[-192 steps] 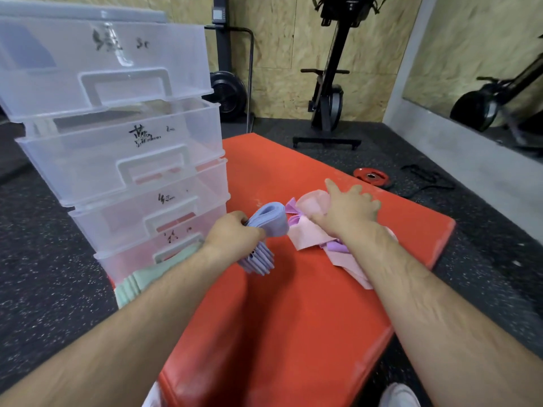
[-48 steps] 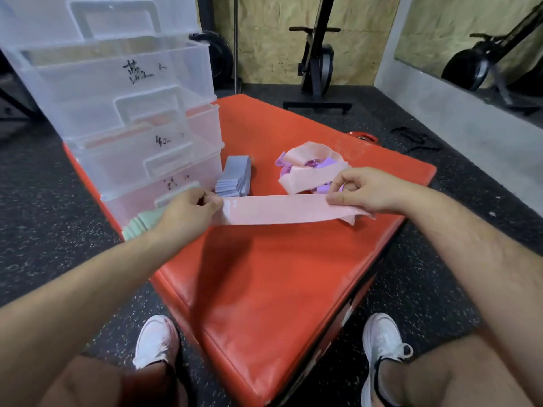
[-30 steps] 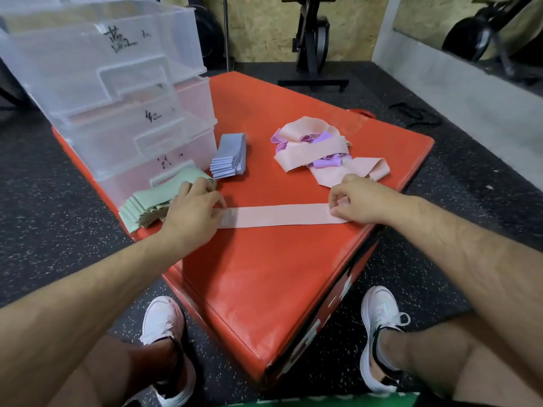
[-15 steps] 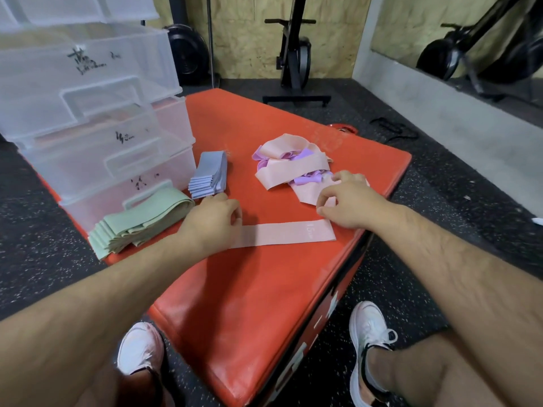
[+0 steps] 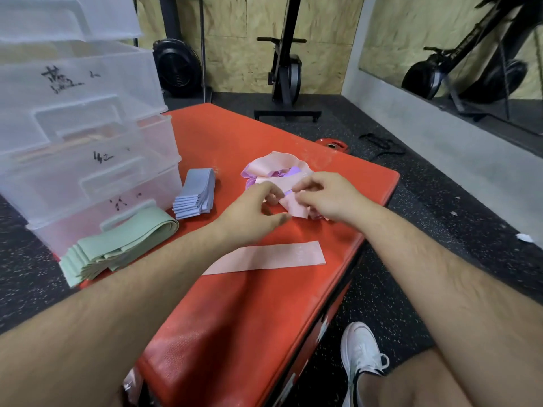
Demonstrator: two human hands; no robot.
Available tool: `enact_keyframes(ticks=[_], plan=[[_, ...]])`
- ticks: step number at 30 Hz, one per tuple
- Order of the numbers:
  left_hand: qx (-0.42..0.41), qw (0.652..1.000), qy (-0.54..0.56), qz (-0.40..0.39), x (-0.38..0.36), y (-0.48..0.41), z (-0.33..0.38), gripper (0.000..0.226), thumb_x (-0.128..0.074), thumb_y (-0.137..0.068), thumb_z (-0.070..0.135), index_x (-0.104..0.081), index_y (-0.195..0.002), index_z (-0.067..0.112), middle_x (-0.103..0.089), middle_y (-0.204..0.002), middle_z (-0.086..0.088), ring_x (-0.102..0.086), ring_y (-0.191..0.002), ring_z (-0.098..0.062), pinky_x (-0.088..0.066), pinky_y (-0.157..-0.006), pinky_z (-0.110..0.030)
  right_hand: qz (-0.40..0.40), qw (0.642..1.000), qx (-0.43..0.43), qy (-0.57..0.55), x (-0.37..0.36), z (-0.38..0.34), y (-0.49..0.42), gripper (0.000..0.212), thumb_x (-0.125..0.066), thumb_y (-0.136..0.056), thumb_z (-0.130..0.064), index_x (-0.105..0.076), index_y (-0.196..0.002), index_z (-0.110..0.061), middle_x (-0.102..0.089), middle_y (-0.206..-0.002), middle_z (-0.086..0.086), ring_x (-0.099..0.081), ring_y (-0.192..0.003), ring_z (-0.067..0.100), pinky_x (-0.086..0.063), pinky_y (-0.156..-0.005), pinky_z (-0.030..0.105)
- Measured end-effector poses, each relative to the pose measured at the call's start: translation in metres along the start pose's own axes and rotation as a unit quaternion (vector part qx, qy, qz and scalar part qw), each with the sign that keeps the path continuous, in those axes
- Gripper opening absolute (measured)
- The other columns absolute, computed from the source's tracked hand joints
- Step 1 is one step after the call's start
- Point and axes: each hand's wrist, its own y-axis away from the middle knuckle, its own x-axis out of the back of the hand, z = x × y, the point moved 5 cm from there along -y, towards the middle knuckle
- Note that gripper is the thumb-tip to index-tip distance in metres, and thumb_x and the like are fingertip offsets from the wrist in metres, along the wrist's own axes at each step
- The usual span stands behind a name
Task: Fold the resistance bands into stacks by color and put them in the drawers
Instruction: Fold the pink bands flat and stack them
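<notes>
- At the far right of the orange padded box (image 5: 264, 333): a loose heap of pink and purple bands (image 5: 273, 163), with both grips at its near edge.
- Right grip (image 5: 326, 198) closed in a pinch, fingertips on a crumpled pink band (image 5: 295, 208) at the edge of the heap.
- Left grip (image 5: 249, 212) curled just beside it, thumb out; cannot tell whether anything is caught between the fingers.
- Step in hand, by the look of it: freeing another pink band for the pink stack, with no stack yet put into the drawers (image 5: 88, 127).
- Next move calls for pulling that band clear of the purple ones, smoothing it, then laying it square on the flat pink band (image 5: 273, 257).
- Flat pink band: near the front edge, between the forearms, long axis left to right, right end slightly farther away.
- Grey-blue stack (image 5: 195, 192) beside the drawers, long axis near to far; green stack (image 5: 117, 245) before the bottom drawer, slanting from near left to far right.
</notes>
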Motion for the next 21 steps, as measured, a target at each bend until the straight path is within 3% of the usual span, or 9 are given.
enact_keyframes(ticks=[3, 5, 9, 11, 13, 15, 18, 21], plan=[[0.006, 0.995, 0.101, 0.013, 0.006, 0.001, 0.009, 0.048, -0.082, -0.078, 0.039, -0.055, -0.113, 0.022, -0.061, -0.107, 0.009, -0.063, -0.09, -0.008, -0.051, -0.075, -0.019, -0.019, 0.994, -0.017, -0.105, -0.012, -0.019, 0.002, 0.017, -0.064, -0.089, -0.006, -0.07, -0.102, -0.016, -0.071, -0.085, 0.009, -0.063, -0.057, 0.014, -0.054, -0.05, 0.028], [0.008, 0.994, 0.098, 0.041, 0.013, 0.0, 0.01, 0.045, -0.083, -0.076, 0.039, -0.056, -0.106, 0.02, -0.065, -0.098, 0.012, -0.065, -0.087, -0.007, -0.051, -0.072, -0.02, -0.022, 0.99, -0.017, -0.135, -0.019, -0.03, 0.002, 0.016, -0.062, -0.091, -0.01, -0.07, -0.104, -0.015, -0.075, -0.087, 0.013, -0.064, -0.064, 0.023, -0.045, -0.048, 0.028], [0.012, 0.991, 0.051, 0.123, 0.035, -0.001, 0.001, 0.013, -0.07, -0.089, 0.017, -0.058, -0.094, 0.016, -0.064, -0.082, 0.01, -0.063, -0.071, -0.008, -0.046, -0.063, -0.018, -0.04, 0.977, -0.03, -0.209, -0.031, -0.042, -0.002, 0.027, -0.045, -0.097, 0.001, -0.063, -0.117, -0.004, -0.072, -0.094, 0.019, -0.071, -0.074, 0.025, -0.048, -0.042, 0.021], [0.025, 0.988, 0.037, 0.145, 0.047, 0.0, -0.007, 0.006, -0.06, -0.093, 0.011, -0.059, -0.093, 0.018, -0.066, -0.083, 0.006, -0.063, -0.07, -0.012, -0.049, -0.058, -0.019, -0.007, 0.988, 0.003, -0.152, -0.03, -0.041, -0.006, 0.034, -0.037, -0.096, 0.004, -0.065, -0.113, -0.006, -0.069, -0.099, 0.012, -0.069, -0.077, 0.016, -0.045, -0.042, 0.014], [0.034, 0.987, 0.03, 0.156, 0.057, 0.003, -0.014, 0.006, -0.057, -0.094, 0.013, -0.062, -0.096, 0.017, -0.067, -0.084, 0.005, -0.063, -0.071, -0.011, -0.05, -0.058, -0.018, 0.038, 0.997, 0.072, -0.008, -0.028, -0.041, -0.011, 0.042, -0.033, -0.092, 0.004, -0.067, -0.106, -0.016, -0.066, -0.097, 0.0, -0.061, -0.073, 0.0, -0.039, -0.044, 0.005], [0.033, 0.987, 0.01, 0.16, 0.065, 0.008, -0.019, 0.008, -0.057, -0.095, 0.013, -0.063, -0.099, 0.016, -0.068, -0.085, 0.004, -0.062, -0.07, -0.008, -0.045, -0.056, -0.012, 0.035, 0.988, 0.131, 0.075, -0.036, -0.044, -0.015, 0.046, -0.035, -0.09, 0.004, -0.067, -0.104, -0.027, -0.063, -0.101, -0.013, -0.056, -0.076, -0.007, -0.042, -0.061, 0.004], [0.03, 0.986, 0.007, 0.161, 0.076, 0.015, -0.026, 0.009, -0.058, -0.095, 0.015, -0.063, -0.096, 0.022, -0.067, -0.081, 0.008, -0.059, -0.063, -0.003, -0.041, -0.053, -0.014, -0.048, 0.987, 0.148, 0.05, -0.06, -0.05, -0.017, 0.04, -0.048, -0.095, -0.005, -0.063, -0.122, -0.031, -0.063, -0.119, -0.017, -0.056, -0.111, -0.003, -0.04, -0.096, 0.009], [0.015, 0.985, -0.006, 0.171, 0.088, 0.022, -0.029, 0.011, -0.059, -0.094, 0.015, -0.063, -0.091, 0.025, -0.07, -0.082, 0.008, -0.066, -0.073, -0.012, -0.052, -0.065, -0.032, -0.098, 0.978, 0.185, 0.019, -0.08, -0.064, -0.017, 0.033, -0.061, -0.097, -0.014, -0.061, -0.128, -0.023, -0.066, -0.117, -0.012, -0.057, -0.11, -0.004, -0.037, -0.087, 0.0]])
